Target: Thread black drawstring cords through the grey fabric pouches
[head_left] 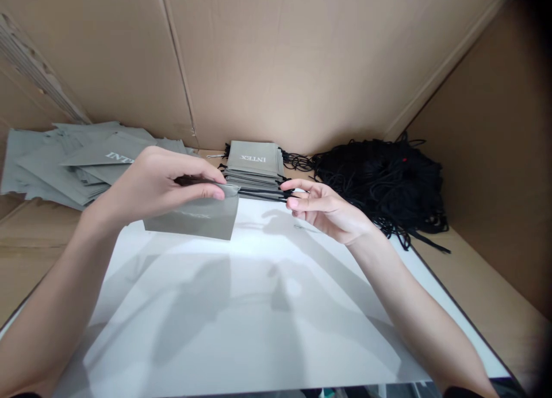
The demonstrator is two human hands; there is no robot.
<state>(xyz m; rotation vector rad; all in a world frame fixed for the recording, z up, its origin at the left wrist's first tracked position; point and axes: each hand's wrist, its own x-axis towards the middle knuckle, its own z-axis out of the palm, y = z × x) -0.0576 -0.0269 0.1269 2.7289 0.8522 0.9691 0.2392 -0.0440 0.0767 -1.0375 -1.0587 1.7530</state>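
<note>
My left hand (pixel 161 182) pinches the top edge of a flat grey pouch (pixel 196 217) and holds it just above the white sheet (pixel 241 317). A black cord (pixel 259 194) runs from the pouch's top to my right hand (pixel 321 208), whose thumb and fingers are pinched on the cord's end. Behind the hands stands a neat stack of grey pouches (pixel 254 162) printed INTEX, with black cords sticking out of its sides.
A loose spread of grey pouches (pixel 73 159) lies at the back left. A tangled heap of black cords (pixel 382 182) fills the back right. Cardboard walls (pixel 302 58) close in the back and right. The white sheet's right edge (pixel 457 312) runs diagonally over the brown cardboard surface.
</note>
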